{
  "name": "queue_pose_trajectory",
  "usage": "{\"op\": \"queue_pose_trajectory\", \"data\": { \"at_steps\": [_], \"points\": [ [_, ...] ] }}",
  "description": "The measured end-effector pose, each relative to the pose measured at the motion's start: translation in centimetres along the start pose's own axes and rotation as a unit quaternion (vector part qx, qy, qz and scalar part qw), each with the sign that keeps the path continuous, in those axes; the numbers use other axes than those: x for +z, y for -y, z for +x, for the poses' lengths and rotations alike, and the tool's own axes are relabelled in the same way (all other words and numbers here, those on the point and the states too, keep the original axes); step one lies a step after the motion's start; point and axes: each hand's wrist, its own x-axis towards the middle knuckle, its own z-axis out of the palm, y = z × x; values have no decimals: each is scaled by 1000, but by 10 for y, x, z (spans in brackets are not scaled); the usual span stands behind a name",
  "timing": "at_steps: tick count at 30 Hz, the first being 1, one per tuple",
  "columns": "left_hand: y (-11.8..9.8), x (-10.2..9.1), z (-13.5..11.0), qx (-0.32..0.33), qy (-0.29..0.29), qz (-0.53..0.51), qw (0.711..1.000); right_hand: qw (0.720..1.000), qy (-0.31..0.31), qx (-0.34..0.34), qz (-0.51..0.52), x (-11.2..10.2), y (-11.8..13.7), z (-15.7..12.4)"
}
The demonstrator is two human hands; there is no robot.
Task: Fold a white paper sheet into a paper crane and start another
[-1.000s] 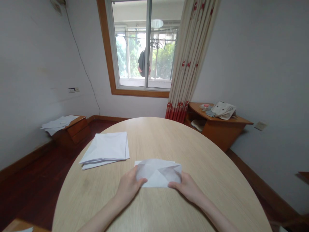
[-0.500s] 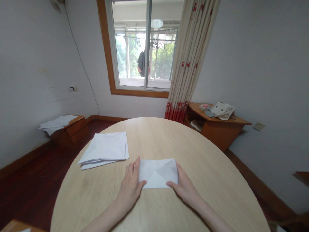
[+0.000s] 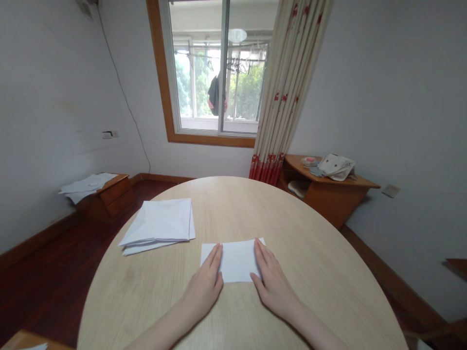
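At far left, a low cabinet (image 3: 120, 197) carries loose white papers (image 3: 87, 185). On the left part of the round table (image 3: 233, 209) lies a stack of paper (image 3: 164, 221). Its layered edges suggest several folded pieces; the lower layers project at the near side, so the stack is not squared.

Right of the stack, the left hand (image 3: 204, 284) lies palm down over the left part of a sheet (image 3: 237, 265). Its fingers are extended and close together, with the thumb along the near edge. It appears to press, not grip; whether the thumb tip reaches under the sheet is not visible.

The sheet rests on the near middle of the table, between and beneath both hands, apart from the stack. Status: the sheet lies nearly flat, with its outline already a plain rectangle. Any folds underneath are hidden, and how much work remains is not shown. Orientation: the long axis appears to run left to right across the person's front. Neither end is pointed; the right far corner sits slightly farther away than the left.

The right hand (image 3: 273, 282) mirrors the left: fingers straight on the sheet's right part, thumb at the near edge, no visible grasp.
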Motion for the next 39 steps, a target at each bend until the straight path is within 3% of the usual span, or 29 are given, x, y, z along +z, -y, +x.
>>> {"op": "queue_pose_trajectory", "data": {
  "at_steps": [8,18,25,39],
  "points": [
    [-6,2,1,-4,3,40,999,994,102,30,-12,-1,8,3],
    [-14,5,4,-18,-15,87,996,991,114,61,-30,5,26,5],
    [-5,8,6,6,-50,123,991,983,151,105,-20,-9,28,12],
    [9,-9,12,-47,35,54,997,974,184,132,8,-23,12,17]
  ]
}}
